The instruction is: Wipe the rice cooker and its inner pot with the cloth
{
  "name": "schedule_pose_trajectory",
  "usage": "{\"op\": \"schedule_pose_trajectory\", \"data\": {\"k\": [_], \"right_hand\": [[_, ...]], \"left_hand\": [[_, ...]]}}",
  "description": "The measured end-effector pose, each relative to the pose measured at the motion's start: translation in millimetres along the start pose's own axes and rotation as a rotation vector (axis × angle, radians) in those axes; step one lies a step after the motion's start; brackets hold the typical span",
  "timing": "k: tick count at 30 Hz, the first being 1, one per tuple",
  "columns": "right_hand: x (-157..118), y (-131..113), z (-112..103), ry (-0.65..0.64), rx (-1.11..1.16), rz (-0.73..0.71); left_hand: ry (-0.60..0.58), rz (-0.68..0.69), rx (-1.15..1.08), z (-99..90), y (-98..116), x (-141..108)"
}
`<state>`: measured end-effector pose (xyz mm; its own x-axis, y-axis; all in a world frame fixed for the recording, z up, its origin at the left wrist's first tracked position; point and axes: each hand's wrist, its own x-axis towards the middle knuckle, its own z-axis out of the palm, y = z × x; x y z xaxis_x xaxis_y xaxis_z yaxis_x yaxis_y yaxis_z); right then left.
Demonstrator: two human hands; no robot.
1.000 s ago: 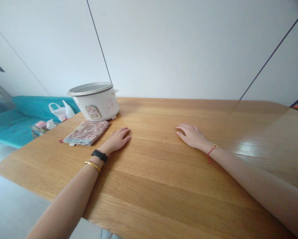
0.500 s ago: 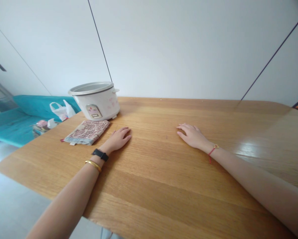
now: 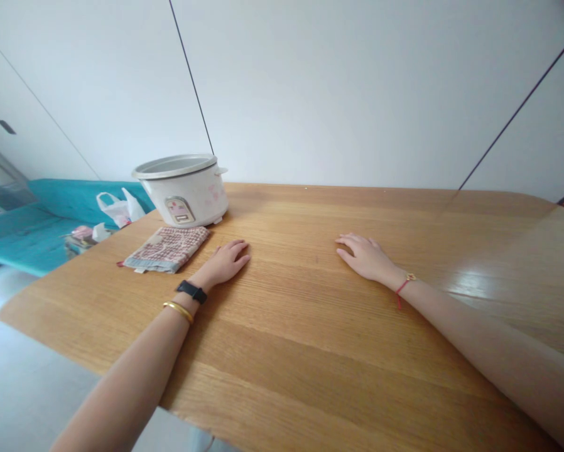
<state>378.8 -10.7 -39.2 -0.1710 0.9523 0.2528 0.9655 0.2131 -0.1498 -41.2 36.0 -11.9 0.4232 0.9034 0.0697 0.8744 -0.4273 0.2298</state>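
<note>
My left hand (image 3: 223, 262) rests palm down on the wooden table (image 3: 291, 326), fingers apart and holding nothing. Just left of it lies a folded cloth (image 3: 169, 248) with a red-and-cream check and a blue edge. Behind the cloth stands a white rice cooker (image 3: 188, 194) without a lid; its inside is mostly hidden by the rim. Across the table, my right hand (image 3: 364, 256) also lies flat, fingers stretched out, touching only the tabletop. A wide stretch of wood separates the two hands.
A teal sofa (image 3: 13, 235) is beyond the table's left end, with a white plastic bag (image 3: 117, 210) and some small items on it. A white panelled wall (image 3: 333, 94) rises along the table's far edge.
Both hands keep their places on the table, and the cloth and cooker have not moved. The whole view has shifted very slightly.
</note>
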Motion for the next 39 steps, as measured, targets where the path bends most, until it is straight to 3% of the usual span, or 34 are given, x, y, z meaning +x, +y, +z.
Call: {"op": "schedule_pose_trajectory", "data": {"k": [39], "right_hand": [[-1.4,-1.6,-0.8,-0.002,0.013,0.012]], "left_hand": [[0.006,0.007,-0.004,2.5,-3.6,0.8]]}}
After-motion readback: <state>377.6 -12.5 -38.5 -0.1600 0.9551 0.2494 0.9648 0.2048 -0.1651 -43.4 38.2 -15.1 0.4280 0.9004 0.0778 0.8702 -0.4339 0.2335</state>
